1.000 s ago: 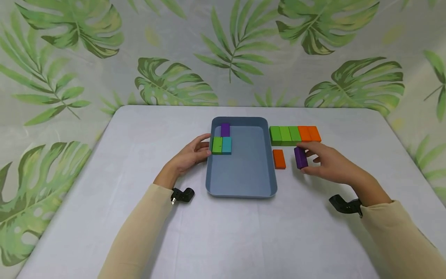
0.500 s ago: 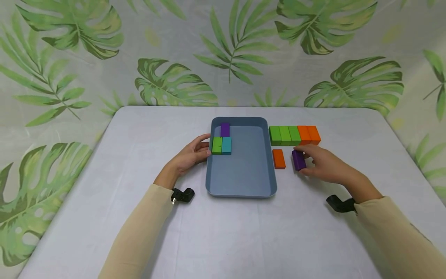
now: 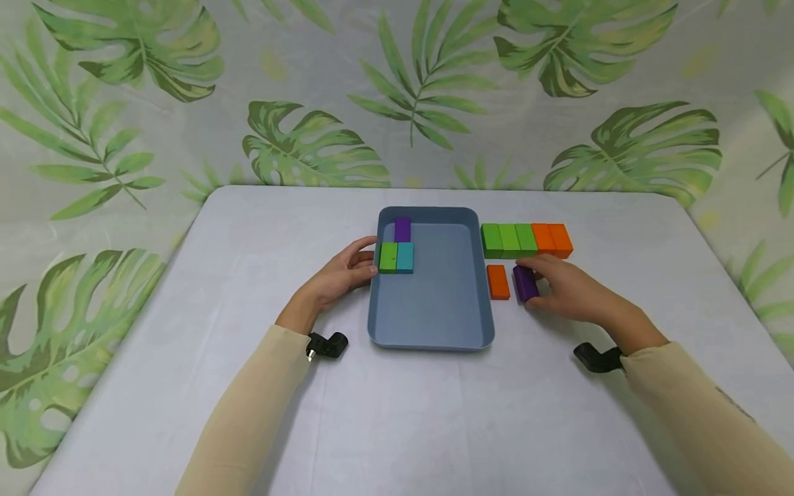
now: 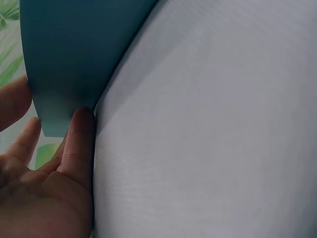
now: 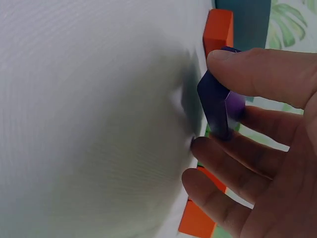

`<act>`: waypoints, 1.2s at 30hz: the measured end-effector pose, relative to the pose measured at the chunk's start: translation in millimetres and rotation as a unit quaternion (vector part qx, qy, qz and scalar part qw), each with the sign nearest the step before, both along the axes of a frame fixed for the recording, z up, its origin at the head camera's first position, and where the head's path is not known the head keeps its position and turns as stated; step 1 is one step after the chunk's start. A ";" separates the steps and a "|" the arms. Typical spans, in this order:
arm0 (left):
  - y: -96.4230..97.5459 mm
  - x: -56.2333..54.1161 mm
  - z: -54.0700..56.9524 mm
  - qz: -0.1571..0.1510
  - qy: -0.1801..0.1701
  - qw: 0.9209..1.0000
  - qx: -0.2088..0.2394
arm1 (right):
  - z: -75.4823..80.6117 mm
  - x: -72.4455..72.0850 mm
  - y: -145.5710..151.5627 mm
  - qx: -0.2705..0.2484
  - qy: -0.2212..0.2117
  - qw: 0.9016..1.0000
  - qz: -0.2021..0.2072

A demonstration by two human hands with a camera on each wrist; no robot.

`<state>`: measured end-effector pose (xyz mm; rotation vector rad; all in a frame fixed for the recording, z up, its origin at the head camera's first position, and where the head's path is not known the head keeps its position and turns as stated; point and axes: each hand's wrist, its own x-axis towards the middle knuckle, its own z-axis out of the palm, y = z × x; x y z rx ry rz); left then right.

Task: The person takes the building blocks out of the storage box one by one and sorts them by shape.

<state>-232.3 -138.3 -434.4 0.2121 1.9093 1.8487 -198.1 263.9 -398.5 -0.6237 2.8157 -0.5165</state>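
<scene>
My right hand point(image 3: 564, 288) pinches a purple block point(image 3: 525, 284) between thumb and fingers, just right of a single orange block point(image 3: 498, 282). In the right wrist view the purple block point(image 5: 218, 106) is tilted close over the white cloth, thumb on one end. My left hand point(image 3: 343, 274) rests its fingertips against the left wall of a blue-grey tray point(image 3: 431, 337). From the left wrist, the fingers point(image 4: 78, 144) lie fairly straight along the tray's outer wall point(image 4: 74, 59). Inside the tray are a purple block point(image 3: 402, 230), a green block point(image 3: 388, 257) and a teal block point(image 3: 405, 257).
Right of the tray's far corner stands a row of three green blocks point(image 3: 509, 240) and two orange blocks point(image 3: 552, 240), touching side by side. A white cloth covers the table point(image 3: 397, 420). Behind it hangs a leaf-patterned curtain point(image 3: 428, 96).
My right hand has moved left and slightly down with the purple block, bringing it closer beside the single orange block. The left hand and the tray keep their places.
</scene>
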 end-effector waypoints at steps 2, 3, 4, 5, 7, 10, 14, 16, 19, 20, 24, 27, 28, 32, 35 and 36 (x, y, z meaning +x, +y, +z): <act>0.3 -0.3 0.0 0.001 -0.001 1.000 0.002 | -1.1 -1.2 -0.3 0.002 -0.001 1.000 0.000; 0.5 -0.2 0.2 0.002 -0.001 1.000 0.002 | -1.8 -1.9 -0.4 0.004 -0.001 1.000 0.000; 0.6 -0.2 0.3 0.002 -0.002 1.000 0.003 | -2.4 -2.4 -0.4 0.005 -0.002 1.000 -0.001; 0.8 0.0 0.6 0.003 -0.002 1.000 0.003 | -3.1 -3.0 -0.4 0.006 -0.002 1.000 -0.001; 1.0 0.0 0.6 0.001 -0.001 1.000 0.004 | -4.3 -4.0 -0.2 0.010 -0.001 1.000 -0.001; 1.0 0.4 0.9 0.001 0.000 1.000 0.004 | -5.5 -5.1 -0.1 0.012 -0.002 1.000 -0.002; 0.9 1.0 1.1 0.003 -0.002 1.000 0.004 | -6.5 -6.0 -0.4 0.016 -0.006 1.000 -0.005; 1.0 0.8 0.5 0.004 -0.003 1.000 0.003 | -6.9 -6.1 -0.8 0.018 -0.006 1.000 -0.006; 1.5 0.5 0.5 0.005 -0.004 1.000 0.003 | -7.0 -6.3 -1.4 0.022 -0.004 1.000 -0.005; 1.6 0.2 0.2 0.005 -0.005 1.000 0.003 | -7.2 -6.5 -1.7 0.023 -0.002 1.000 -0.004; 1.6 0.0 -1.2 0.005 -0.005 1.000 0.004 | -9.1 -7.4 -2.6 0.026 0.010 1.000 0.003; 1.7 0.5 -1.2 0.006 -0.005 1.000 0.002 | -10.0 -7.6 -3.3 0.026 0.023 0.999 0.012; 1.8 0.6 -0.9 0.006 -0.005 1.000 0.001 | -10.0 -7.6 -3.4 0.025 0.028 0.999 0.015; 1.9 1.3 0.5 0.006 -0.004 1.000 0.001 | -9.7 -8.0 -3.4 0.023 0.040 0.999 0.023; 1.7 1.5 0.8 0.006 -0.004 1.000 0.003 | -9.8 -8.2 -3.2 0.025 0.040 0.999 0.020; 1.7 1.5 0.9 0.006 -0.004 1.000 0.003 | -9.8 -8.0 -3.2 0.025 0.039 0.999 0.018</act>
